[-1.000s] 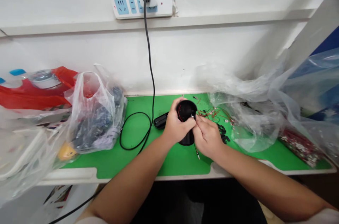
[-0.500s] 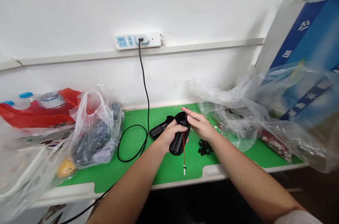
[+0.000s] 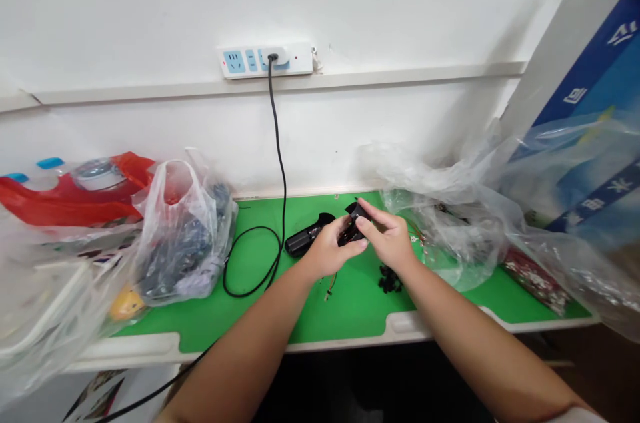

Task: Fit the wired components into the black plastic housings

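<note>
Both my hands are closed around a curved black plastic shell (image 3: 354, 211), held just above the green tabletop (image 3: 345, 323). My left hand (image 3: 327, 250) grips its left side, thumb pointing right. My right hand (image 3: 393, 242) has its thumb and fingers on the upper right part. Much of the shell is hidden by the fingers. A thin wire with a small connector (image 3: 327, 295) hangs below my left hand. Another black plastic shell piece (image 3: 299, 243) lies just left of that hand. Below my right hand is a small pile of black parts (image 3: 389, 280).
A black cable (image 3: 278, 143) drops from the wall power strip (image 3: 267, 61) and coils on the table. Clear bags with contents (image 3: 183, 256) and a red bag (image 3: 65, 213) crowd the left. Clear plastic wrapping (image 3: 450, 230) and a blue-and-white box (image 3: 565, 116) stand right.
The shell has been turned in my hands; its long rounded end no longer shows. My right thumb now presses on it, and the dangling wire has swung left.
</note>
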A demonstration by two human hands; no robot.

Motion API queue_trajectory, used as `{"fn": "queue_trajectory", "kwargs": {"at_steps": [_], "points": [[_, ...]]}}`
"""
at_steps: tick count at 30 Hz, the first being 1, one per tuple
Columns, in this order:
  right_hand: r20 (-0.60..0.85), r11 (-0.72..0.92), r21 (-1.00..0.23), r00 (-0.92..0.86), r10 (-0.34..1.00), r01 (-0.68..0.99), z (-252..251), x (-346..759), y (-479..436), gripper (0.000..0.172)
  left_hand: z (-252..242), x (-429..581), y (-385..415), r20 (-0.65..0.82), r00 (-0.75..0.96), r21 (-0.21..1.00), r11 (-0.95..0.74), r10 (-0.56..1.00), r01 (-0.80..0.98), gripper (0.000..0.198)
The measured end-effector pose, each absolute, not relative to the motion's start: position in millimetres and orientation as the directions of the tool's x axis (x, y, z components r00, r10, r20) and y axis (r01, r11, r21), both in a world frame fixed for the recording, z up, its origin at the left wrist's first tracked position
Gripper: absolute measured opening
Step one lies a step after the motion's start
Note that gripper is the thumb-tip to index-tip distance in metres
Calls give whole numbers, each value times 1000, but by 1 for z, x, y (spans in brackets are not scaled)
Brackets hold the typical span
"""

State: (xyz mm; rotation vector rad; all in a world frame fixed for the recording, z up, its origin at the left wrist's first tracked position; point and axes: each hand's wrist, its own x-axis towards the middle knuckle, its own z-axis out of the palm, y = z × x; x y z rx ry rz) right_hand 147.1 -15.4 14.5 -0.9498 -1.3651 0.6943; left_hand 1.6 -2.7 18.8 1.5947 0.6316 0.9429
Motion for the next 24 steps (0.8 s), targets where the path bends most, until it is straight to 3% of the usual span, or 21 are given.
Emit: {"fn": "queue_trajectory", "kwargs": {"at_steps": [5,8,10,13,16,18,21,23,24], "points": [[426,427,-904,41,904,-7,16,148,-15,41,20,4,-8,302,470,949,-306,829,-70,44],[321,317,-925,18,947,-210,14,149,-10,54,27,3,-16,374,461,886,-457,805,78,50],[258,260,-939,42,965,-224,11,150,-5,59,35,4,-29,434,511,775,-596,742,208,56],[297,297,-955,27,954,25,6,151,1,55,48,11,-64,505,679,503,-821,533,270,55],[442,473,-831,-170,881,293,0,146,4,50,54,10,-114,503,833,261,-959,233,111,52],[464,549,-732,-296,835,403,-4,139,7,50,48,-7,-147,436,887,191,-979,154,76,38],[400,530,-654,-348,848,540,-10,128,15,52,15,-68,-182,346,853,256,-914,390,315,35],[351,506,-623,-365,862,597,-14,121,20,52,-22,-130,-196,320,714,338,-779,623,528,64],[327,499,-607,-378,866,619,-15,119,23,51,-44,-164,-202,313,557,357,-639,769,681,73]]}}
